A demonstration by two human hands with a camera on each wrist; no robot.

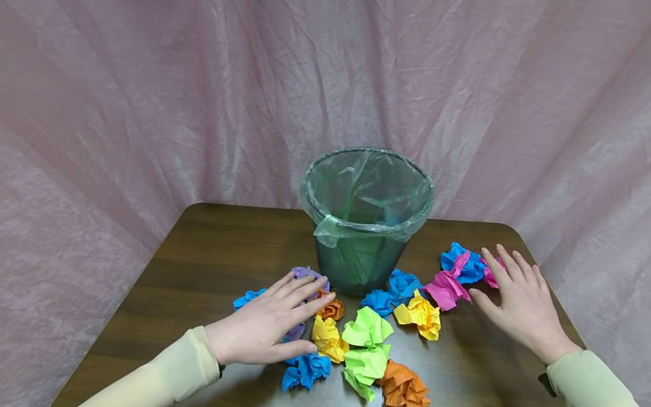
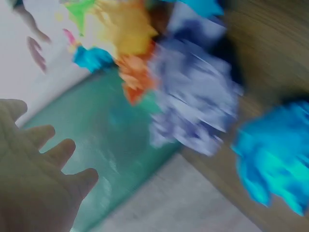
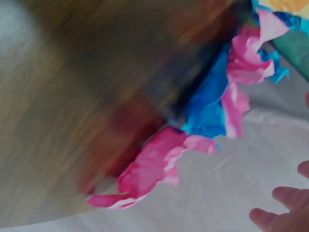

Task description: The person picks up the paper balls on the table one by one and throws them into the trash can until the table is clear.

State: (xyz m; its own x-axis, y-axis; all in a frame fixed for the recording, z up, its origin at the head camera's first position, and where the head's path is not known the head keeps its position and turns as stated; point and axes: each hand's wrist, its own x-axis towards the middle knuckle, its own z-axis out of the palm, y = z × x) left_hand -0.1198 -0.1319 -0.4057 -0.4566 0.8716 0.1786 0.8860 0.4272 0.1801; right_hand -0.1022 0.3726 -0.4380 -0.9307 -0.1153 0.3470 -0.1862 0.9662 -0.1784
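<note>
Pink crumpled paper (image 1: 447, 290) toward the bench's (image 1: 198, 260) right edge, right grip (image 1: 524, 308) and left grip (image 1: 261, 328) spread, apparently at reaching stage, curling needed next!

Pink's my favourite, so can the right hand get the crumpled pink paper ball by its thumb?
Probably yes: the right hand looks empty, and nothing seems to lie between it and that pink ball.

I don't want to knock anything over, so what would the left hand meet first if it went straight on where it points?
Probably the bin, which stands ahead of the left hand. The hand's height over the orange paper and purple paper is unclear, so it might brush those first.
</note>
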